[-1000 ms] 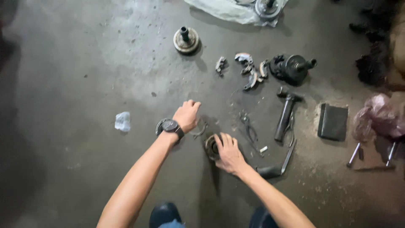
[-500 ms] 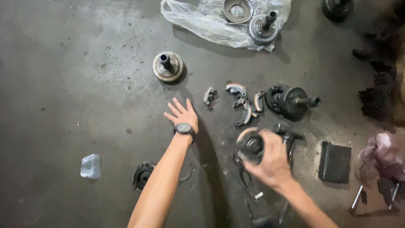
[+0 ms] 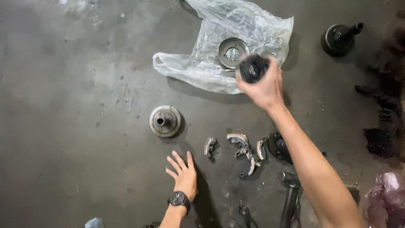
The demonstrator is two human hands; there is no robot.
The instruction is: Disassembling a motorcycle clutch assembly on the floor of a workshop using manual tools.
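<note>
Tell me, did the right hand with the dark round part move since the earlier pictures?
Yes. The right hand carried the dark round part away from the curved shoes, up to the plastic bag.

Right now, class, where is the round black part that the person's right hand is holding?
In the head view, upper right of centre: the round black part sits in the right hand, raised over the clear plastic bag, beside the metal dish.
</note>
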